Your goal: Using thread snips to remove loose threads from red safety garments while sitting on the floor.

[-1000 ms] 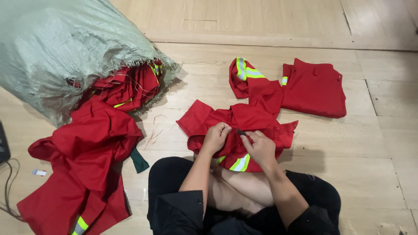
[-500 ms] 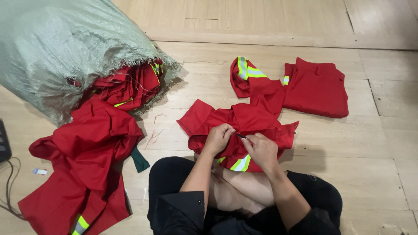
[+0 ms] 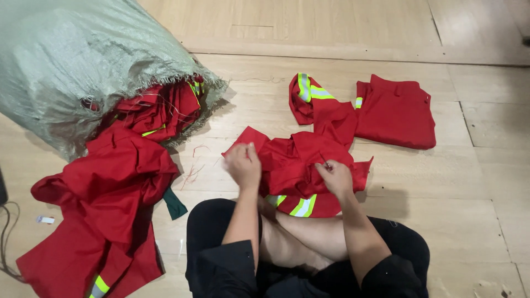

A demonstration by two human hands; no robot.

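A red work garment (image 3: 298,165) with yellow-and-silver reflective stripes lies crumpled on the wooden floor in front of my crossed legs. My left hand (image 3: 243,165) is blurred at the garment's left corner with its fingers curled; I cannot make out whether it grips the cloth. My right hand (image 3: 334,177) rests on the right part of the garment and pinches the fabric between fingertips and thumb.
A big grey-green woven sack (image 3: 72,66) lies at the upper left, with red garments (image 3: 160,107) spilling from its mouth. A heap of red clothing (image 3: 105,204) lies at my left. A folded red garment (image 3: 395,110) sits at the upper right. Cables (image 3: 6,243) run along the left edge.
My hands were close together at the garment's middle. My left hand has swung out to the left, while my right hand stayed about where it was.
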